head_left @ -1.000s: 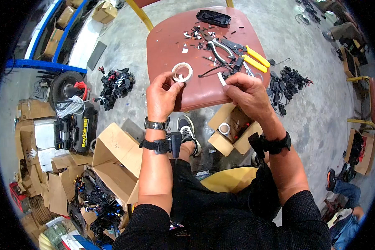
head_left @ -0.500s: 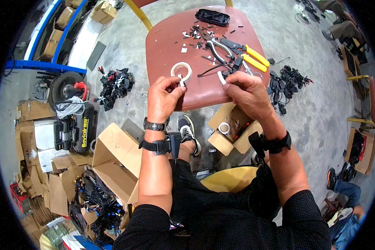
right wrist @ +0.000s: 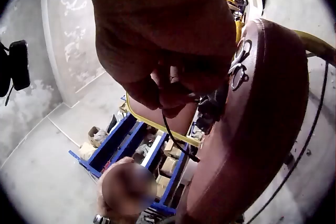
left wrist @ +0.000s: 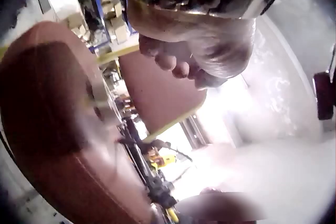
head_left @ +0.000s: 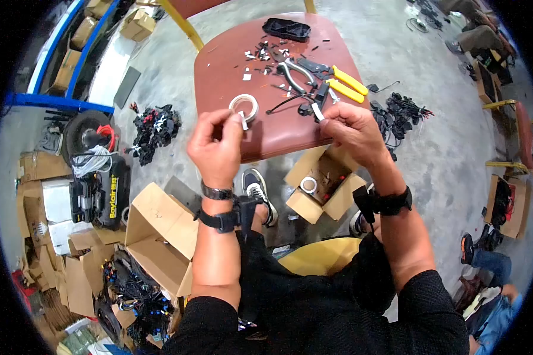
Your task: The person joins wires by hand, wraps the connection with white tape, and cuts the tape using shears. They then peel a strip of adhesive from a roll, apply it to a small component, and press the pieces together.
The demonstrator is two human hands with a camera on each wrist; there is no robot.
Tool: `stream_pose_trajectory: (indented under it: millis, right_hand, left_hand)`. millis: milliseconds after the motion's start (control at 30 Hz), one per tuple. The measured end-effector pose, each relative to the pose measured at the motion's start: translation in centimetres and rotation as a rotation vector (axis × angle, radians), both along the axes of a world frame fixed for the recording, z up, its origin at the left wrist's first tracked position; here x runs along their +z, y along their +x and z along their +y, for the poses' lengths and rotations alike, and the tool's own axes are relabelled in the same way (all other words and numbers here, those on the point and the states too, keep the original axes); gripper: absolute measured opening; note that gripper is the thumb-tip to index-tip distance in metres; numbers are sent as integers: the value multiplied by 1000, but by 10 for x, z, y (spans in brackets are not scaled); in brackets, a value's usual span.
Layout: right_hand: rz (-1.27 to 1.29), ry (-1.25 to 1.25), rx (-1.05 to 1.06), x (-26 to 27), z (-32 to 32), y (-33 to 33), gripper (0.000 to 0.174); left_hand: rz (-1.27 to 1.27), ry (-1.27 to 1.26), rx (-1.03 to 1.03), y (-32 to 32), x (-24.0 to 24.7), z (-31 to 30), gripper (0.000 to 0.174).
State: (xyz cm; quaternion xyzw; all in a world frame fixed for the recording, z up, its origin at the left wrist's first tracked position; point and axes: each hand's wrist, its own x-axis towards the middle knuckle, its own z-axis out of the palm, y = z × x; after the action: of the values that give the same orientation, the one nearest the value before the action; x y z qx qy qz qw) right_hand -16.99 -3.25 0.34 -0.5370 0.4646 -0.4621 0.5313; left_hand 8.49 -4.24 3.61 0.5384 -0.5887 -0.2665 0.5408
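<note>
In the head view my left hand (head_left: 216, 148) pinches a small white strip (head_left: 244, 122) between thumb and forefinger, at the near side of a roll of pale tape (head_left: 254, 105) on the chair seat. My right hand (head_left: 355, 131) holds another short white strip (head_left: 317, 111) between its thumb and forefinger, over the seat's front right part. Just past these fingers are a black connector with a cable (head_left: 321, 93) and scissors (head_left: 334, 96). In the left wrist view the left hand (left wrist: 199, 53) has bent fingers; the strip is hidden there.
The reddish-brown chair seat (head_left: 219, 71) also bears pliers (head_left: 296, 72), a yellow-handled tool (head_left: 346, 83), scraps and a black tray (head_left: 286, 29). An open carton (head_left: 305, 204) stands below its front edge. Bundles of black cables (head_left: 154, 133) lie on the floor.
My left hand has drawn back from the tape roll, the small white strip now sticking out of its fingertips. The right hand keeps its strip. The whole head view has shifted slightly.
</note>
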Motion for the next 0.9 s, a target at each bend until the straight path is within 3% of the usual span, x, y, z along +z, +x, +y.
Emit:
stream_pose_trajectory:
  millis: [67,167,267,467,667,900]
  right_hand:
    - [-14,9,21,5,5,-1,5]
    - [-49,54,76,11,14,-5,6]
    - [-96,90,113,13,20,-9,6]
    - [-39,86,176,17,24,-25,5]
    - [17,58,167,24,25,-30,6]
    - [76,50,156,14,23,-32,7]
  left_hand:
    - [86,-61,-190,-24,-6,10,9]
    - [345,365,-405,-61,-11,24,20]
    - [482,566,-503,-77,-9,26,26]
    - [675,683,-517,-91,-28,24,22]
    - [863,631,-555,-99,-36,19,13]
    - [837,589,-504,-98,-36,17,11]
